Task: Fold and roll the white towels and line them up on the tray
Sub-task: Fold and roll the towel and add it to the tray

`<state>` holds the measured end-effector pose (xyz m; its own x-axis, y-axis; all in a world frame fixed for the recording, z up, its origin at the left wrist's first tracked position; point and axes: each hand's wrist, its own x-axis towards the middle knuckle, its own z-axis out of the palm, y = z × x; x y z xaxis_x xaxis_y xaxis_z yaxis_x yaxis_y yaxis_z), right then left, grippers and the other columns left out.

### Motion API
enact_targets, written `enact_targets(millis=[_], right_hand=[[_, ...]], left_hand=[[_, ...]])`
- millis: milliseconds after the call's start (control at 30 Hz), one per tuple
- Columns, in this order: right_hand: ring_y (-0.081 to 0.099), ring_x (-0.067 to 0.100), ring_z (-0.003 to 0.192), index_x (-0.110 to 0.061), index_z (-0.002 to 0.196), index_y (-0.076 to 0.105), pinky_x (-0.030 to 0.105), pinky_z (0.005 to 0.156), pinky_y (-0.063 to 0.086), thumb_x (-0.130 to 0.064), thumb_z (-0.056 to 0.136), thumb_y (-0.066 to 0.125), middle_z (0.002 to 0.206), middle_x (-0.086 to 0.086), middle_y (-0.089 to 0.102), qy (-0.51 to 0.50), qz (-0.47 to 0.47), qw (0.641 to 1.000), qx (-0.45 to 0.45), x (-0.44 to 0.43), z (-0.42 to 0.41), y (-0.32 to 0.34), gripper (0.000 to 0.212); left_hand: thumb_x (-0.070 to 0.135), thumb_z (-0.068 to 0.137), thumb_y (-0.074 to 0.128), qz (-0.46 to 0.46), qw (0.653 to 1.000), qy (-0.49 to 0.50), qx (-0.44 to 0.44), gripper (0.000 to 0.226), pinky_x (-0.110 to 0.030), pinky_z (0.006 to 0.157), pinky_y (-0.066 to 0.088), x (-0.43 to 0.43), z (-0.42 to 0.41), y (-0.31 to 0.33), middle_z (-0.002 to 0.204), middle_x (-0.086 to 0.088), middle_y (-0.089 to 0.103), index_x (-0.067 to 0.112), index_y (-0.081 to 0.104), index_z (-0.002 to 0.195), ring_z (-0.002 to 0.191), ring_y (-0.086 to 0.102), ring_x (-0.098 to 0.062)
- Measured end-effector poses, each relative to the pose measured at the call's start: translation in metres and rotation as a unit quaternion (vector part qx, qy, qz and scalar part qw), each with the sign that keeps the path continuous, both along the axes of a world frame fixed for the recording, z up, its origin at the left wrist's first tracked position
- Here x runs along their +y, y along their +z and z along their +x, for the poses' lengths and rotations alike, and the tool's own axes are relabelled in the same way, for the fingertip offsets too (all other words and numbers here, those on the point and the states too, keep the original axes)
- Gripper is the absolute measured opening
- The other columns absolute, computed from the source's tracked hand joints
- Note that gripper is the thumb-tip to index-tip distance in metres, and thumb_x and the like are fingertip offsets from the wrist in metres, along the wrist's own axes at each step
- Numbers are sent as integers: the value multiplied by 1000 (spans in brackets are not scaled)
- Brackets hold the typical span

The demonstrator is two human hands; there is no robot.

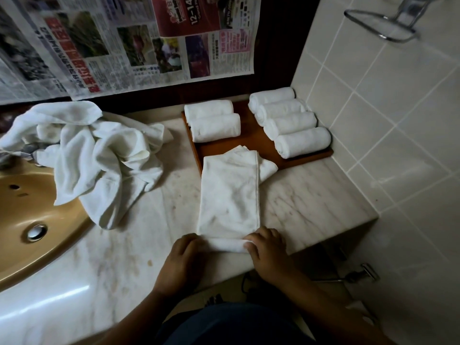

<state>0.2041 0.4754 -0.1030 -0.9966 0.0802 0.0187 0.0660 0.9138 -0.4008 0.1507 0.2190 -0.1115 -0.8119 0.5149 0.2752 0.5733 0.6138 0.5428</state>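
Fingers point(263, 235) pinch one folded towel point(229, 195); six rolled towels point(214, 128) sit on tray point(249, 143).

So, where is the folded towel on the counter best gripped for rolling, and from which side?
Grip the rolled near end at both tips, as the left hand and right hand do, coming from the front edge of the counter: the folded towel lies lengthwise toward the tray.

You'll see a tan sink point(25, 207) at the left edge, set in the marble tabletop point(311, 195); newspaper point(124, 46) covers the upper left, a chrome rack point(408, 14) upper right.
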Motion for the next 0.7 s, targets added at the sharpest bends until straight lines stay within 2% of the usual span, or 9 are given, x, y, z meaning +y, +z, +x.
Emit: enact_targets(millis=[100, 200, 267, 333, 400, 467, 533, 633, 700], right_hand=[[55, 26, 85, -28, 86, 66, 43, 75, 45, -38, 94, 37, 97, -2, 56, -43, 24, 997, 55, -5, 2, -4, 31], [52, 23, 81, -28, 89, 62, 39, 73, 42, -33, 93, 44, 95, -3, 54, -54, 27, 993, 97, -12, 4, -1, 19], [52, 21, 82, -28, 94, 62, 37, 74, 41, -25, 89, 51, 96, -5, 53, -23, 40, 991, 127, -14, 7, 0, 12], [54, 19, 88, -26, 100, 66, 34, 76, 42, -20, 87, 60, 100, -6, 56, 23, 41, 987, 153, -11, 13, -3, 16], [53, 16, 97, -25, 110, 67, 31, 82, 41, -31, 89, 68, 107, -6, 60, 50, 24, 987, 153, -4, 20, -7, 22], [55, 14, 100, -26, 115, 66, 28, 84, 38, -43, 89, 65, 110, -8, 61, 66, 33, 987, 145, 2, 24, -10, 30], [59, 14, 97, -26, 114, 67, 28, 83, 40, -45, 92, 58, 108, -9, 62, 73, 42, 987, 141, 5, 24, -11, 30], [58, 14, 93, -25, 109, 68, 30, 79, 45, -45, 97, 50, 101, -8, 62, 75, 23, 989, 122, 7, 18, -9, 30], [59, 17, 88, -26, 103, 67, 35, 75, 49, -46, 99, 46, 96, -8, 62, 61, 21, 992, 105, 6, 13, -6, 30]], left_hand=[[45, 101, 43, -52, 996, -45, 60, 50, -35, 86, 54, -5, -6, -5, 121, -11, 62, 6, 64, 124, 105, 60, -27], [45, 105, 29, -83, 993, -60, 49, 53, -34, 80, 56, -3, -12, -1, 118, -9, 61, 9, 61, 127, 97, 63, -27], [43, 104, 34, -89, 994, -54, 31, 47, -32, 78, 56, 0, -12, 4, 115, -7, 61, 11, 61, 127, 95, 62, -24], [36, 96, 46, -90, 995, -40, -1, 39, -30, 78, 53, 2, -13, 7, 112, -4, 60, 14, 61, 125, 93, 60, -22], [32, 92, 49, -90, 995, -33, -28, 36, -30, 77, 51, 3, -14, 5, 108, -2, 58, 15, 62, 121, 91, 58, -21], [31, 91, 50, -89, 995, -32, -38, 31, -31, 74, 49, 3, -14, 2, 104, -1, 56, 16, 62, 114, 87, 57, -21], [34, 93, 48, -88, 995, -24, -30, 23, -31, 68, 46, 5, -15, 2, 96, 1, 55, 17, 61, 102, 80, 56, -21], [48, 98, 34, -106, 993, -2, -52, 40, -30, 64, 41, 10, -17, 8, 86, 4, 54, 20, 60, 87, 74, 53, -19], [56, 97, 20, -166, 983, 7, -82, 55, -32, 67, 44, 16, -22, 17, 89, 4, 57, 22, 63, 93, 80, 55, -19]])
